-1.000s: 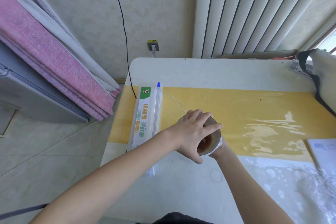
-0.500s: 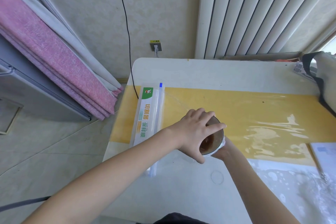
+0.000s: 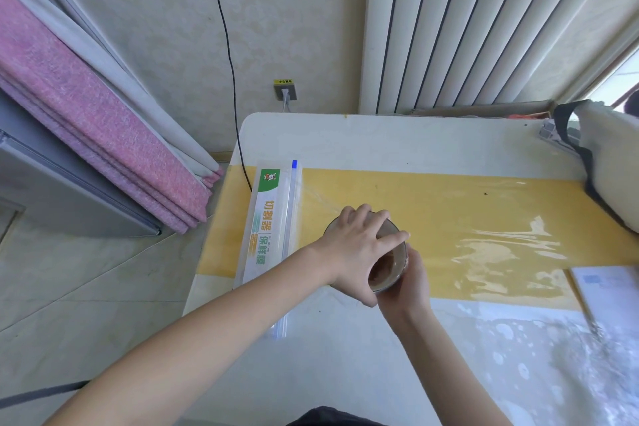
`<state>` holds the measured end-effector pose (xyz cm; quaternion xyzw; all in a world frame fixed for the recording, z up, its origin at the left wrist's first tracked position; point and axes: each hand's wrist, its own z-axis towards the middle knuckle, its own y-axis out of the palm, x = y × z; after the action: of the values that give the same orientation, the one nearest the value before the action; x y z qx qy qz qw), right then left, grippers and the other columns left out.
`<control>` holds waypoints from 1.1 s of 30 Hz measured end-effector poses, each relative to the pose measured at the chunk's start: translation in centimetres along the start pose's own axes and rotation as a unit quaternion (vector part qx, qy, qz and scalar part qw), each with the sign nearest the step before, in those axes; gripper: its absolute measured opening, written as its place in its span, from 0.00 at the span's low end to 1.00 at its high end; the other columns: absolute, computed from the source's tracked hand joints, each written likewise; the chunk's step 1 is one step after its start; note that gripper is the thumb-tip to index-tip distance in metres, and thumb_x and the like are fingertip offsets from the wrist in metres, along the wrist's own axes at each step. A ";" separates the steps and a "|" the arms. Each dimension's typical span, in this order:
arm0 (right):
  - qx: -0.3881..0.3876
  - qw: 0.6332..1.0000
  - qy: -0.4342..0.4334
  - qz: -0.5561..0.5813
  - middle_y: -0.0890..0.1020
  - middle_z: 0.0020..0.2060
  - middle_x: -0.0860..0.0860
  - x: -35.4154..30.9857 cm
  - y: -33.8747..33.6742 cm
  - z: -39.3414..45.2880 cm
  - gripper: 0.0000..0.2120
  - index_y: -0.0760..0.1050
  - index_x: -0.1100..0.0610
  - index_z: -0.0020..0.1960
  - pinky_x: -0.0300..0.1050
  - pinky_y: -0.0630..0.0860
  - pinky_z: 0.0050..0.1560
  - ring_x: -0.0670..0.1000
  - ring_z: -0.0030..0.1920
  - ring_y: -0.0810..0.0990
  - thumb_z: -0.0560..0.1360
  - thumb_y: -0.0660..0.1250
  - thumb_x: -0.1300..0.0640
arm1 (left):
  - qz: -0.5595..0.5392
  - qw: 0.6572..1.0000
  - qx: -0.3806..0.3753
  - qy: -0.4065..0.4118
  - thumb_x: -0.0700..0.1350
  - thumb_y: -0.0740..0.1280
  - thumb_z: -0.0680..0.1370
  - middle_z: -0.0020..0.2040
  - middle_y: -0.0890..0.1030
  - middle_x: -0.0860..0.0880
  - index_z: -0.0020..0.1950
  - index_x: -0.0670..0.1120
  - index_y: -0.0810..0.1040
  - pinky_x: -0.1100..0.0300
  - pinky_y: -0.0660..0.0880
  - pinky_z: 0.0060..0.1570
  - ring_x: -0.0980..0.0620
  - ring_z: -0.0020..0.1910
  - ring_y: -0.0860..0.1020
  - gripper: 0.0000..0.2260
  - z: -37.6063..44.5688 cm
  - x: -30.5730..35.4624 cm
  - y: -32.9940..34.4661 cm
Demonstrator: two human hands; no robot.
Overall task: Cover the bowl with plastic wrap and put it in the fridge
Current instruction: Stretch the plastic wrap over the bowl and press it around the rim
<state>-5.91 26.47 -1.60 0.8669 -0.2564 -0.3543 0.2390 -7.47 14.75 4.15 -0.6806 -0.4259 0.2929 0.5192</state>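
A small clear bowl (image 3: 389, 268) with brown food sits near the table's left-middle, over the yellow strip's front edge. My left hand (image 3: 358, 249) lies flat across the bowl's top and left rim, fingers spread, pressing plastic wrap onto it. My right hand (image 3: 406, 282) cups the bowl's near right side from below. A thin sheet of wrap runs from the bowl back toward the plastic wrap dispenser box (image 3: 268, 225), which lies lengthwise left of the bowl. The grey fridge (image 3: 62, 190) stands at the far left on the floor, door closed.
The white table (image 3: 380, 138) carries a yellow mat (image 3: 484, 204) with glossy film. A cream bag with black strap (image 3: 608, 162) sits at the right edge, a notebook (image 3: 608, 290) below it. Pink curtain (image 3: 86, 114) hangs left; a black cable (image 3: 228, 62) drops to the table's left corner.
My hands and the bowl have stayed in place; the right hand has wrapped a little further around the bowl's near side. The camera view tilted slightly.
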 end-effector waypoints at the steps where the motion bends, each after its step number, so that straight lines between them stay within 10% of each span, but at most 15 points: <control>1: -0.009 1.000 0.006 0.007 0.84 0.48 0.58 -0.1 -0.1 0.4 0.20 0.81 0.58 0.53 0.53 0.74 0.55 0.57 0.53 0.82 0.80 0.52 0.53 | 0.001 1.000 0.005 0.000 0.61 0.72 0.56 0.69 0.60 0.43 0.74 0.55 0.56 0.47 0.62 0.63 0.40 0.63 0.61 0.49 -0.1 0.0 -0.1; 18: -0.054 0.992 0.111 0.006 0.82 0.50 0.58 -0.1 0.4 2.9 0.18 0.77 0.56 0.56 0.56 0.70 0.57 0.60 0.56 0.80 0.78 0.54 0.49 | 0.025 1.000 -0.007 -0.014 0.62 0.72 0.57 0.70 0.60 0.42 0.75 0.54 0.56 0.46 0.60 0.63 0.39 0.64 0.60 0.49 -0.2 -0.2 0.1; 27: 0.105 0.934 0.104 -0.326 0.84 0.48 0.51 -1.8 -0.1 2.6 0.17 0.78 0.51 0.50 0.55 0.72 0.59 0.53 0.52 0.80 0.75 0.57 0.41 | 0.030 0.999 -0.001 -0.026 0.64 0.71 0.58 0.70 0.60 0.42 0.76 0.54 0.53 0.45 0.62 0.62 0.38 0.64 0.60 0.51 0.1 -0.4 1.2; 33: -0.096 0.926 0.121 -0.345 0.74 0.67 0.46 -3.2 -1.1 0.9 0.30 0.67 0.32 0.66 0.66 0.73 0.59 0.58 0.67 0.72 0.69 0.51 0.23 | 0.021 0.999 0.019 -0.030 0.64 0.71 0.57 0.69 0.61 0.41 0.76 0.52 0.50 0.46 0.63 0.62 0.39 0.63 0.62 0.53 0.0 -1.1 2.1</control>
<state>-8.23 29.06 -1.28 0.9112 0.1241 -0.3299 0.2132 -7.39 13.57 2.14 -0.6701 -0.4213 0.3317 0.5132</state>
